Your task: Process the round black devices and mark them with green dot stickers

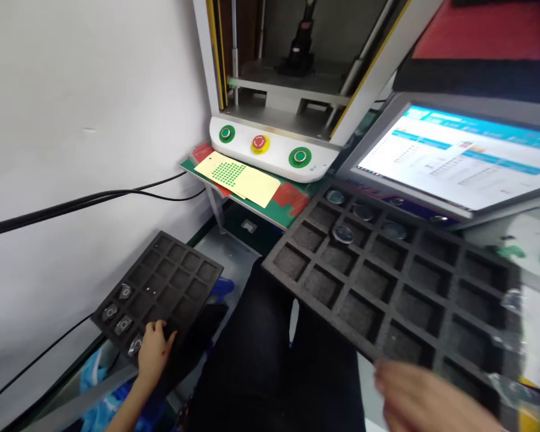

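My left hand (153, 353) is over the near part of a black foam tray (180, 255) at the left, fingers bent and thumb apart from them. Nothing shows between them. Close beside it, a round watch-like piece (135, 345) lies in a cell, and several similar pieces (110, 312) sit along the tray's left side. At the lower right, my right hand (427, 396) is smeared by motion near the front edge of a larger black tray (337, 303). Round dark-faced pieces (343, 234) lie at that tray's far end; whether my right fingers hold anything is hidden.
A machine's white panel (274, 150) with green buttons and a red stop button stands ahead. Before it, a yellow card (240, 180) with green dots lies on a green ledge. A lit monitor (463, 156) stands behind the larger tray. Black cables (90, 197) cross the left wall.
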The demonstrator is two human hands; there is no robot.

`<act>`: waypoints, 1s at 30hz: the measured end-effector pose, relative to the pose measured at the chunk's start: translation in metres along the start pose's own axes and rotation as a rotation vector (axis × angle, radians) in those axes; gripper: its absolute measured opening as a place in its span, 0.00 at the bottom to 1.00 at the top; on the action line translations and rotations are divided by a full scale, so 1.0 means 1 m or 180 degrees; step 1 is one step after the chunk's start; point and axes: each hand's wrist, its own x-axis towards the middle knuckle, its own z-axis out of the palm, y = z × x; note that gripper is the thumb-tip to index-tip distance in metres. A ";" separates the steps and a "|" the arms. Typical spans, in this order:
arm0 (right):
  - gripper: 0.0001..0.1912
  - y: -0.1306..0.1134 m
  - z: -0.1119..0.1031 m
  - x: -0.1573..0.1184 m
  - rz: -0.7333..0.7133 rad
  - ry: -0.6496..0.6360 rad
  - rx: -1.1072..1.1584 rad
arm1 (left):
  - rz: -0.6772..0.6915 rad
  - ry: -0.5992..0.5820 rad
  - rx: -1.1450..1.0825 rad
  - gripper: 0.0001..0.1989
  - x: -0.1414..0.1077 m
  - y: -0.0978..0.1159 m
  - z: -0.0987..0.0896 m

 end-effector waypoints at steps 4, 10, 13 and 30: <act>0.14 0.076 0.002 0.131 -0.0091 -0.0511 -0.0508 | -0.0027 -0.0008 -0.0046 0.24 -0.003 -0.004 0.014; 0.08 0.150 0.107 0.247 -0.0168 -0.1628 -0.0542 | -0.0221 -0.0015 -0.0120 0.24 -0.006 -0.010 0.029; 0.04 0.161 0.141 0.255 -0.0273 -0.2086 -0.0515 | -0.0252 -0.0053 -0.0165 0.24 -0.004 -0.012 0.032; 0.07 0.157 0.149 0.257 -0.0438 -0.2703 -0.0957 | -0.0298 -0.0080 -0.0480 0.23 0.002 -0.015 0.034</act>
